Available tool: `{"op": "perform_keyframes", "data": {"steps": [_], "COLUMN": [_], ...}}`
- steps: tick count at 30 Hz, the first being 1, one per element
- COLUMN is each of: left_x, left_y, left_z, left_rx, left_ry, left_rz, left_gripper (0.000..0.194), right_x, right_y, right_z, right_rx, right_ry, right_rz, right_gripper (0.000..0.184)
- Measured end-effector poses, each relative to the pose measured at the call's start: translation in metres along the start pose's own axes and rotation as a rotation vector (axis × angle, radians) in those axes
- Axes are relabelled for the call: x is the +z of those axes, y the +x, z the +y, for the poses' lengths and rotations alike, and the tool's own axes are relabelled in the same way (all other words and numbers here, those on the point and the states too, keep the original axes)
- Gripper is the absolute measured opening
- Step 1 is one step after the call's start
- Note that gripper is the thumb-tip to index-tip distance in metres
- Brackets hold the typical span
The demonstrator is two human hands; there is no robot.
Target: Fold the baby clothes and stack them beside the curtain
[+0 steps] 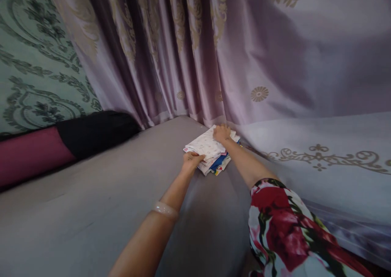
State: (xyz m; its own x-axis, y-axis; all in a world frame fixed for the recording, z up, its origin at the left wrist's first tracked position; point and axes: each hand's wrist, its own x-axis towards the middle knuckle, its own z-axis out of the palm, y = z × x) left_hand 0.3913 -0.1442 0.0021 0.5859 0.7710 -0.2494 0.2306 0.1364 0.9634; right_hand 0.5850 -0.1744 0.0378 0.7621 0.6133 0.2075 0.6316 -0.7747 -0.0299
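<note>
- My left hand (192, 160) pinches the folded cloths (204, 143) stacked on the bed (122, 195).
- My right hand (221, 133) rests on top; I can't tell its grip.
- Marks (190, 158) on my left hand: too small to read.

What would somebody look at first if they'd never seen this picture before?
Probably the big red flowers on the sleeve at the lower right. Next might come the stack of folded cloths near the middle, with the left hand at its near edge and the right hand on top. Behind it hangs a shiny purple curtain with gold patterns.
</note>
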Motion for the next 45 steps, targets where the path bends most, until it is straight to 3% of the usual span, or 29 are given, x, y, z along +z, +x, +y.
{"op": "perform_keyframes", "data": {"steps": [3, 6, 10, 13, 18, 20, 24, 27, 30, 34, 45], "left_x": [0.0, -0.005, -0.03, -0.069, -0.157, -0.192, -0.25, -0.283, -0.309, -0.325, -0.325], "left_y": [-0.001, -0.004, -0.01, -0.017, -0.036, -0.045, -0.067, -0.084, -0.095, -0.1, -0.097], "left_z": [-0.003, -0.006, -0.016, -0.028, -0.05, -0.058, -0.073, -0.086, -0.098, -0.108, -0.116], "left_rx": [0.015, 0.048, 0.073, 0.093, 0.135, 0.124, 0.102, 0.077, 0.059, 0.087, 0.224], "left_ry": [0.031, 0.008, 0.034, 0.15, 0.428, 0.533, 0.7, 0.788, 0.857, 0.863, 0.718], "left_rz": [0.098, 0.07, 0.061, 0.111, 0.207, 0.274, 0.389, 0.455, 0.494, 0.495, 0.455], "left_gripper": [0.023, 0.021, 0.019, 0.02, 0.026, 0.029, 0.038, 0.039, 0.041, 0.044, 0.037], "right_x": [0.011, 0.017, 0.019, 0.017, 0.01, 0.006, -0.004, -0.007, -0.003, 0.007, 0.011], "right_y": [-0.003, -0.005, -0.004, -0.002, -0.003, -0.009, -0.035, -0.056, -0.07, -0.077, -0.076], "right_z": [0.004, 0.007, 0.011, 0.012, 0.007, -0.002, -0.033, -0.054, -0.063, -0.064, -0.06], "right_rx": [0.069, 0.169, 0.211, 0.216, 0.188, 0.1, -0.214, -0.395, -0.441, -0.429, -0.453], "right_ry": [0.044, 0.078, 0.115, 0.12, 0.113, 0.117, 0.126, 0.103, 0.084, 0.064, -0.007], "right_rz": [-0.001, -0.026, -0.079, -0.107, -0.136, -0.113, -0.108, -0.14, -0.178, -0.181, -0.115], "right_gripper": [0.049, 0.057, 0.061, 0.06, 0.061, 0.062, 0.061, 0.058, 0.057, 0.056, 0.054]}}
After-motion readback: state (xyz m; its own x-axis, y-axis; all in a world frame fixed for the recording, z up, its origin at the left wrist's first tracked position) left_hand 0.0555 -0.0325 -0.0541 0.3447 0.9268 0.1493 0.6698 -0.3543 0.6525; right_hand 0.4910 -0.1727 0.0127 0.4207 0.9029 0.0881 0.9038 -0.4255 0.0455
